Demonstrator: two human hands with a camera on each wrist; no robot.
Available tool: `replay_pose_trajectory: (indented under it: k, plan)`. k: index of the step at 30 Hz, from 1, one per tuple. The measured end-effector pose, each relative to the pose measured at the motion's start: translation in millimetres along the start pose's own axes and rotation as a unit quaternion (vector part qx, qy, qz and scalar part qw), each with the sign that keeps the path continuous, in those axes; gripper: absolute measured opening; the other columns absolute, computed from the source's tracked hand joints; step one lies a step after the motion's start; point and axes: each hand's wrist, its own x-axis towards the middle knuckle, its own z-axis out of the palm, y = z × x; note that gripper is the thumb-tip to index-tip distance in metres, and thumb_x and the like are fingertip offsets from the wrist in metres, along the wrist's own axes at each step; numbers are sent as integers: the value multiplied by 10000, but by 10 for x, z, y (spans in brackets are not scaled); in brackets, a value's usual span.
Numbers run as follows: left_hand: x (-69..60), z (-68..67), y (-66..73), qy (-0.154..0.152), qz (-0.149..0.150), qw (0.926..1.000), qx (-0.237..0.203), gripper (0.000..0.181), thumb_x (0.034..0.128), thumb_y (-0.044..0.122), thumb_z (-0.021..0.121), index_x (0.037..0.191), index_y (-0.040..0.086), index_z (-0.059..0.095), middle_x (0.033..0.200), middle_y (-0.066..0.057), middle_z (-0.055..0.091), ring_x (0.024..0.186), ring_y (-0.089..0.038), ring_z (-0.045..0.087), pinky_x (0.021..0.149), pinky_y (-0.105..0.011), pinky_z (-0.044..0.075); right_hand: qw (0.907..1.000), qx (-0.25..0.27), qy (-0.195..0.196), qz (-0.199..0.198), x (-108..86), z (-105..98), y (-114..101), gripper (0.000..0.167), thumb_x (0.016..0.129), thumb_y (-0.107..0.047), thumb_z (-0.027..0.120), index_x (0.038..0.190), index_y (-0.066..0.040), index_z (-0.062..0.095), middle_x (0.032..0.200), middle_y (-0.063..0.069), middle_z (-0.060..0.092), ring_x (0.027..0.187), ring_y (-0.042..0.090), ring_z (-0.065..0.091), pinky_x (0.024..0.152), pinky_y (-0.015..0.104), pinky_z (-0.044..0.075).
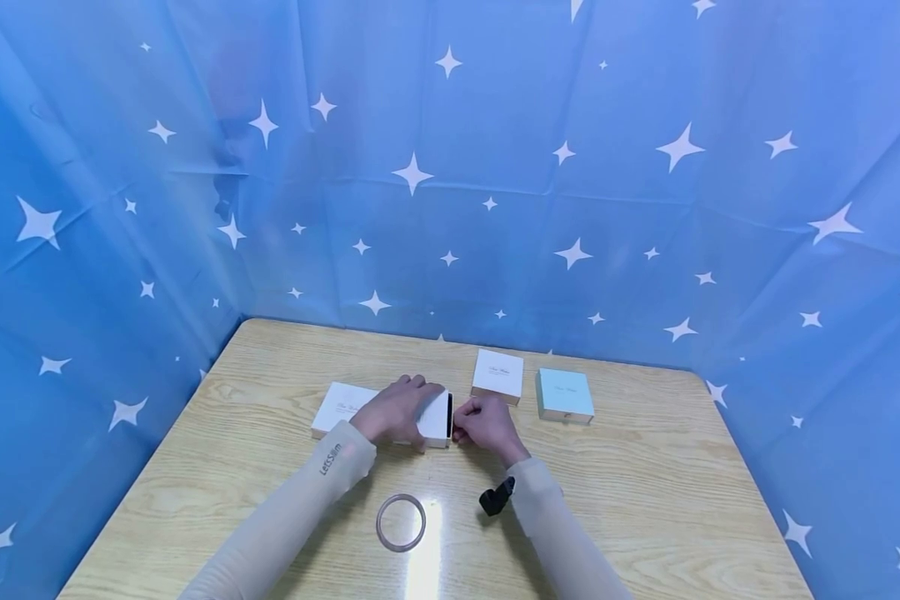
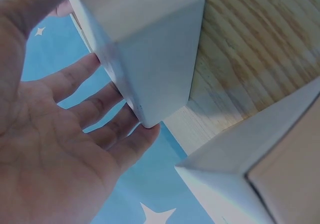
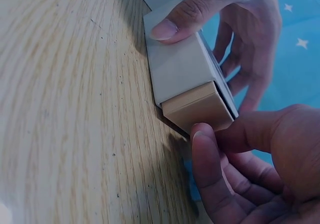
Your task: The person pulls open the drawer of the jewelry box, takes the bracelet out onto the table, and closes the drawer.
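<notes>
A white drawer box (image 1: pixel 435 423) lies on the table under my left hand (image 1: pixel 399 410). In the right wrist view, that hand's thumb (image 3: pixel 165 30) presses the near side, with its fingers beyond the far side. The tan drawer (image 3: pixel 197 106) sticks out a little from the white sleeve. At the drawer's front, my right hand (image 1: pixel 489 425) brings thumb and index finger together in a pinch; whatever part they hold is hidden by the fingertips. A second white box (image 1: pixel 337 406) lies end to end with the first, left of my left hand.
Behind my right hand stands another white box (image 1: pixel 498 373), with a mint-green box (image 1: pixel 565 392) to its right. A bangle-like ring (image 1: pixel 399 549) lies near the front, between the forearms. A blue star-printed curtain (image 1: pixel 495 250) rises behind the wooden table (image 1: pixel 645 483).
</notes>
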Motion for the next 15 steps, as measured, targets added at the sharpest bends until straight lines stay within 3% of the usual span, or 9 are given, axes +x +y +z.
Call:
replay_pose_trajectory:
  k: [15]
  plan:
    - [2, -3, -14, -16, -5, 10000, -33, 1036, 610, 272, 980, 1516, 192, 484, 1329, -59, 583, 1180, -261, 528, 978, -421, 503, 9999, 142, 58, 43, -32, -25, 15, 146, 947, -51, 624, 908, -24, 762, 734, 87, 744, 638, 150, 706, 618, 296, 602]
